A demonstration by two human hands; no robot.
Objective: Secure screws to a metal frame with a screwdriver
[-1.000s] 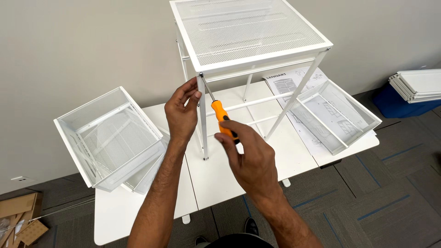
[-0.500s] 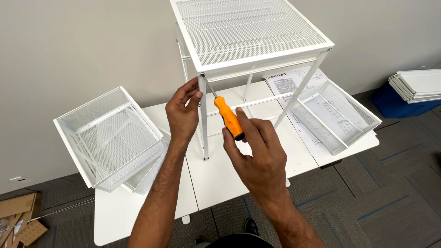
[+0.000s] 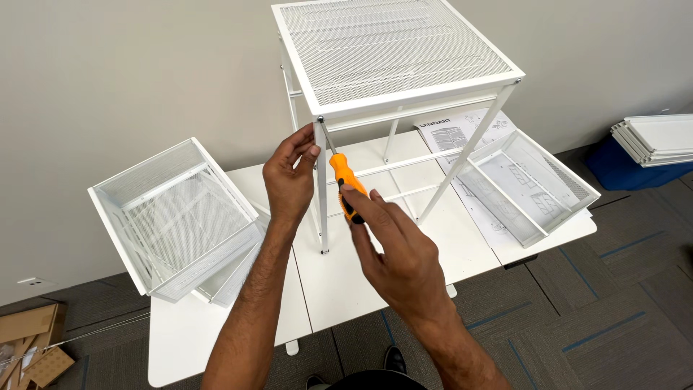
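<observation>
The white mesh-top frame (image 3: 393,54) stands on the white table (image 3: 317,289). At the frame's front-left corner, the left hand (image 3: 289,180) pinches the top of the leg with curled fingers. The right hand (image 3: 393,253) is closed loosely around the orange screwdriver (image 3: 346,184), whose tip points up at that corner's screw. It appears the screw is being tightened; the next move needs a steady tip and turning. A mesh drawer (image 3: 170,217) lies left of the frame.

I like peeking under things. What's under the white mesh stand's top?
Under the white mesh stand are thin white legs, crossbars and the white table. The hands and orange screwdriver hide part of it.
</observation>
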